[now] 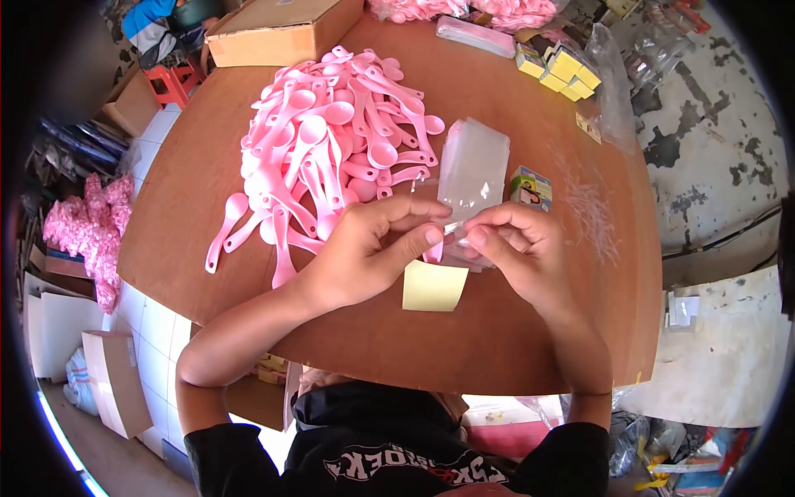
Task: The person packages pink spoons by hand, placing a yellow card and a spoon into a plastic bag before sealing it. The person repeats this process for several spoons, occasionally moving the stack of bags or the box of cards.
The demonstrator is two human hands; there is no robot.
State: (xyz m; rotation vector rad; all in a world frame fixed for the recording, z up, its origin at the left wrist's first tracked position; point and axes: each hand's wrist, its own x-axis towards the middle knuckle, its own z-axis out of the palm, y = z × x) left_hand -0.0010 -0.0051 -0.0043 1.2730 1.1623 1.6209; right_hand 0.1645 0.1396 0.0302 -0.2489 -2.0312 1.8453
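My left hand and my right hand meet near the middle of the wooden table, thumbs and fingers pinched close together. Between them is a small clear plastic bag with a pink spoon showing at its left side, partly behind the fingers. Just below lies a pale yellow paper card. A stack of clear plastic bags is beyond my fingertips. To the left, a big heap of pink measuring spoons spreads over the table, some lying right by my left wrist.
A small printed box stands beyond my right hand, with thin clear plastic strips scattered beside it. Yellow boxes and bagged pink items sit at the back. A cardboard box is at the far left edge, near a person.
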